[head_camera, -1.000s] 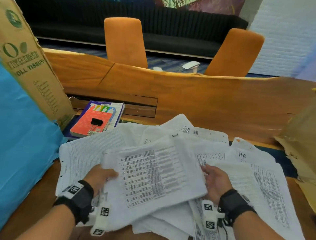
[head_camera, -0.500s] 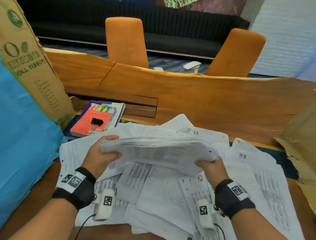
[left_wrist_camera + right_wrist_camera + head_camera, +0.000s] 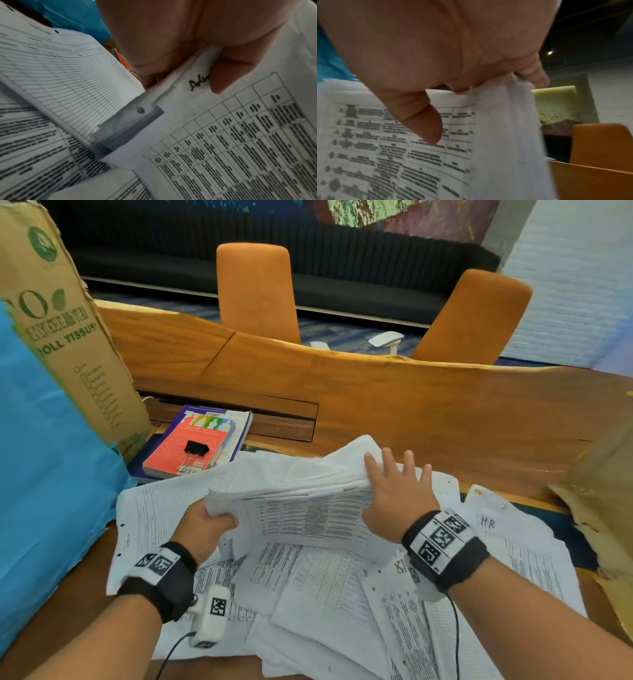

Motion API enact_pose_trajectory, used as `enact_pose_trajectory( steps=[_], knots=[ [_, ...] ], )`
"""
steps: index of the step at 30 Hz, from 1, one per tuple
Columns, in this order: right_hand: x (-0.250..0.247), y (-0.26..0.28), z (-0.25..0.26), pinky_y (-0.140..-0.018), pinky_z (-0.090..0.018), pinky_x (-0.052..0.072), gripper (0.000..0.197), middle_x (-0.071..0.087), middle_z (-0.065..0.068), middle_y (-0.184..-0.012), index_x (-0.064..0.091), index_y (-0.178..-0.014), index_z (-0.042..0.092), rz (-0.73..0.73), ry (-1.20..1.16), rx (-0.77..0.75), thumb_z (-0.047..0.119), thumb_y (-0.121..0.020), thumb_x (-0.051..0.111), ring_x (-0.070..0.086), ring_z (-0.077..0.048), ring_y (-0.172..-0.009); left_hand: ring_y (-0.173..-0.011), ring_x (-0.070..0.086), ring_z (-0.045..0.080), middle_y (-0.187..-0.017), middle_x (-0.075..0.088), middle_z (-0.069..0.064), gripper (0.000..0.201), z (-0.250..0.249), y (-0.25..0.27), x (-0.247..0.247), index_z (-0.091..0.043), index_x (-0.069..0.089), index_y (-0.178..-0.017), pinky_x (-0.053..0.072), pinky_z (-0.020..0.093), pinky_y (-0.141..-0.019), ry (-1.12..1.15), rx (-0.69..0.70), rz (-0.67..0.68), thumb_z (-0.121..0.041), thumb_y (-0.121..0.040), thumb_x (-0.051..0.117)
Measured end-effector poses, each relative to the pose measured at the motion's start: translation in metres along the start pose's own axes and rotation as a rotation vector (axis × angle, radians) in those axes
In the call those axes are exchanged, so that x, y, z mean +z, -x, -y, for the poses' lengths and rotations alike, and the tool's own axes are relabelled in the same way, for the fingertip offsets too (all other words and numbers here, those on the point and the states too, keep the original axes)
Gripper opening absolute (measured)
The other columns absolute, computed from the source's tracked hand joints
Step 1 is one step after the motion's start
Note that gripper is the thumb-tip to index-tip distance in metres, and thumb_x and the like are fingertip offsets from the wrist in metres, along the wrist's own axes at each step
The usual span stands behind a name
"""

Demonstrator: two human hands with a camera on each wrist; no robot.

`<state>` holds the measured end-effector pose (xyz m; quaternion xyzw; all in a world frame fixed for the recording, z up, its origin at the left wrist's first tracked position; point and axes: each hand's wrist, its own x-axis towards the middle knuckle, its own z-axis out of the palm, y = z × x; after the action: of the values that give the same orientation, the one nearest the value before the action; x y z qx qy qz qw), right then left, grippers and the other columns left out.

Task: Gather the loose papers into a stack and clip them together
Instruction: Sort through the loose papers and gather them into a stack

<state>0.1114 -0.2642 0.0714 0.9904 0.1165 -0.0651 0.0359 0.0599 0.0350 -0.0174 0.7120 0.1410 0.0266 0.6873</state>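
Note:
Printed white sheets lie scattered over the wooden table (image 3: 376, 398). I hold a bundle of papers (image 3: 301, 508) tilted above the loose papers (image 3: 342, 594). My left hand (image 3: 209, 522) grips its left end, thumb on the front sheet (image 3: 223, 135). At the right edge, my right hand (image 3: 397, 494) rests against the bundle with fingers straight and spread; its thumb lies on the printed face (image 3: 402, 148). A black binder clip (image 3: 196, 448) sits on a red book (image 3: 178, 453) at the back left, apart from both hands.
A tall cardboard box (image 3: 61, 337) and blue sheeting (image 3: 41, 474) stand close on the left. Torn cardboard (image 3: 599, 508) borders the right. Two orange chairs (image 3: 257, 292) are behind the table. More books lie under the red one.
Both hands lifted the bundle off the pile. The right hand then released its grip and moved up against the bundle's right edge with fingers straight. The left hand keeps its grip.

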Motion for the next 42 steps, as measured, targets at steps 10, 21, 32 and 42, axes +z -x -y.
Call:
enact_pose_trajectory(
  steps=[10,21,32,42],
  knots=[
    [-0.017,-0.022,0.048,-0.092,-0.042,0.048,0.014,0.064,-0.001,-0.101,0.049,-0.107,0.023,0.021,-0.009,-0.281,0.015,-0.096,0.045,0.059,-0.030,-0.107,-0.090,0.064,0.022,-0.087,0.071,0.003,0.018,-0.004,-0.005,0.003,-0.009,0.068,-0.092,0.048,0.034,-0.081,-0.096,-0.074,-0.018,0.005,-0.082,0.065],
    [0.033,-0.004,0.013,-0.085,-0.042,0.056,0.009,0.070,-0.005,-0.102,0.062,-0.105,0.017,-0.034,-1.105,0.091,0.015,-0.096,0.058,0.067,-0.026,-0.096,-0.111,0.064,0.031,-0.116,0.070,0.007,0.045,-0.020,0.006,0.052,-0.016,0.062,-0.118,0.049,0.048,-0.098,0.298,-0.171,-0.022,-0.034,-0.079,0.076],
    [0.031,0.015,0.032,-0.062,-0.024,0.055,0.031,0.060,-0.007,-0.098,0.047,-0.100,0.021,-0.361,-1.502,0.113,0.002,-0.080,0.062,0.063,-0.017,-0.088,-0.107,0.063,0.035,-0.112,0.068,0.014,0.057,-0.059,0.013,0.068,-0.012,0.059,-0.121,0.052,0.047,-0.086,0.261,0.138,0.014,-0.022,-0.065,0.065],
    [0.000,0.013,0.027,-0.079,-0.037,0.059,0.052,0.065,-0.007,-0.112,0.054,-0.120,0.019,-0.514,-1.632,-0.192,-0.001,-0.072,0.058,0.065,-0.016,-0.107,-0.115,0.057,0.041,-0.123,0.060,0.026,0.061,-0.092,0.006,0.053,-0.002,0.056,-0.123,0.050,0.048,-0.095,0.355,0.361,0.115,-0.015,-0.065,0.068]
  ],
)
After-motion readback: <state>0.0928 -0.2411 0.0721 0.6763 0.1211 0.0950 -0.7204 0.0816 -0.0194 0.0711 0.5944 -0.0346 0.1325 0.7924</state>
